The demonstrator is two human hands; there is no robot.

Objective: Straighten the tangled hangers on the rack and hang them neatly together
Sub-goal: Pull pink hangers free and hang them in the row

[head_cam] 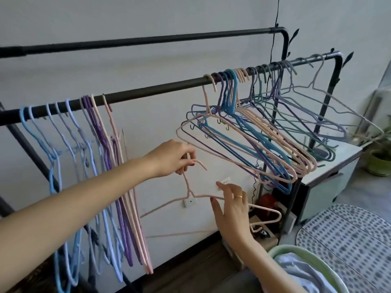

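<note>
A black rack bar runs from lower left to upper right. A row of blue, purple and pink hangers hangs close together at its left part. A tangled bunch of pink, blue, purple and green hangers crowds the right part, splayed toward the right. Off the bar, below its middle, I hold a single pink hanger. My left hand pinches its hook and neck. My right hand grips its right shoulder wire.
A second black bar runs higher up, closer to the wall. A white cabinet stands under the rack's right end, a potted plant beside it. A green laundry basket and a dotted mat lie at lower right.
</note>
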